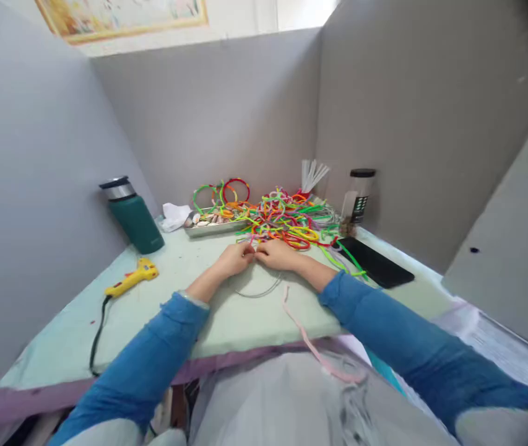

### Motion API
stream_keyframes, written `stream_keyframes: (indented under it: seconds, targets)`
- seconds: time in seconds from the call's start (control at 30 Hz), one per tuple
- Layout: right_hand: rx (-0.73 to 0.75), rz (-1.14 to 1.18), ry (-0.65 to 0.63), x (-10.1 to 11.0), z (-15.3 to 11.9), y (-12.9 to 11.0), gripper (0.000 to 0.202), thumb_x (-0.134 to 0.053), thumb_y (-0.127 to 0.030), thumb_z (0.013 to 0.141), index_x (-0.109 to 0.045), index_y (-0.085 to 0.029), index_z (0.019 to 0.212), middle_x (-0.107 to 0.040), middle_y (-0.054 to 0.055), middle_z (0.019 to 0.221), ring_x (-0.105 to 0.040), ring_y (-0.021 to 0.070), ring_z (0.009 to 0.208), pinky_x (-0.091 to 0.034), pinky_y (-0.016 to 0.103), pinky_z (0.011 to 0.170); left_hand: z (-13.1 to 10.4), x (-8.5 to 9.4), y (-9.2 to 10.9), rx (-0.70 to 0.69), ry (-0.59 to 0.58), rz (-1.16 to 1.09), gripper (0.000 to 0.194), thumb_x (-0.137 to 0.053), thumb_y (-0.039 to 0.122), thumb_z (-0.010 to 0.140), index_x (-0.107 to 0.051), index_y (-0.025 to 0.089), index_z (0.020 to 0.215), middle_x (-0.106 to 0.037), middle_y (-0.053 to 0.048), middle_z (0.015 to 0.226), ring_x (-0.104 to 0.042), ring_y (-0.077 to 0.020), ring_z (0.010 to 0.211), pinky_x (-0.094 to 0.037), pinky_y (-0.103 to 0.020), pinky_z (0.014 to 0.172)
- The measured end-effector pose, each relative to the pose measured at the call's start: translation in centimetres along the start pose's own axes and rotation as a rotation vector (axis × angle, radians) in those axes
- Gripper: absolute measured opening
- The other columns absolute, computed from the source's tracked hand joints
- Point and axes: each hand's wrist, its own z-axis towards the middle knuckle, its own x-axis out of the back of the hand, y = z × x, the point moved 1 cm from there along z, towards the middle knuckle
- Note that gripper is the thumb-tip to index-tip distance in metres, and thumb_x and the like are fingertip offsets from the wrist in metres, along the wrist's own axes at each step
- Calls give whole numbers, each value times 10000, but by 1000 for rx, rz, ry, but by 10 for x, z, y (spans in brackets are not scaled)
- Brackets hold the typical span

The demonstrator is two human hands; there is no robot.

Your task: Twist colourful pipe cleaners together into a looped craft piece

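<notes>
My left hand (pixel 237 257) and my right hand (pixel 276 254) meet over the middle of the table, fingertips pinched close together. Between them is a thin grey wire hoop (pixel 259 296), whose lower curve rests toward me on the tabletop. A bit of pink pipe cleaner (pixel 251 238) shows at the fingertips; which hand grips it is too small to tell. A long pale pink strip (pixel 307 342) runs from beside my right hand over the table's front edge onto my lap. Behind my hands lies a tangled heap of colourful pipe cleaners (pixel 286 214).
A yellow glue gun (pixel 131 277) with a black cord and a green bottle (pixel 136 223) are at left. Behind stand a metal tray (pixel 217 229) and wrapped hoops (pixel 236 181). A black phone-like slab (pixel 377 263) and a clear bottle (pixel 359 195) are at right. Grey partitions surround the table.
</notes>
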Motion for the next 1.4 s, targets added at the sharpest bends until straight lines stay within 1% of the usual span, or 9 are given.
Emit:
stream_keyframes:
  seconds: [0.5, 0.8, 1.4]
  targets:
    - [-33, -14, -41, 4, -1, -1, 297, -401, -325, 850, -651, -172, 899, -669, 55, 882, -558, 143, 733, -311, 222, 590, -2, 4, 7, 25, -12, -13, 200, -472, 227, 769, -624, 162, 882, -671, -42, 772, -581, -149, 677, -409, -233, 626]
    - [-21, -12, -31, 4, -1, -1, 289, -403, -319, 847, -652, -172, 868, -670, 55, 854, -558, 142, 717, -308, 222, 588, -2, 4, 7, 19, -5, -7, 190, -470, 236, 769, -621, 170, 864, -667, -43, 774, -583, -155, 673, -402, -239, 616]
    - [-28, -31, -45, 6, -2, -2, 310, -395, -331, 852, -656, -169, 897, -672, 58, 882, -554, 143, 717, -304, 226, 581, -2, 5, 8, 24, -15, 23, 210, -469, 240, 771, -626, 173, 893, -676, -42, 803, -591, -154, 702, -417, -235, 641]
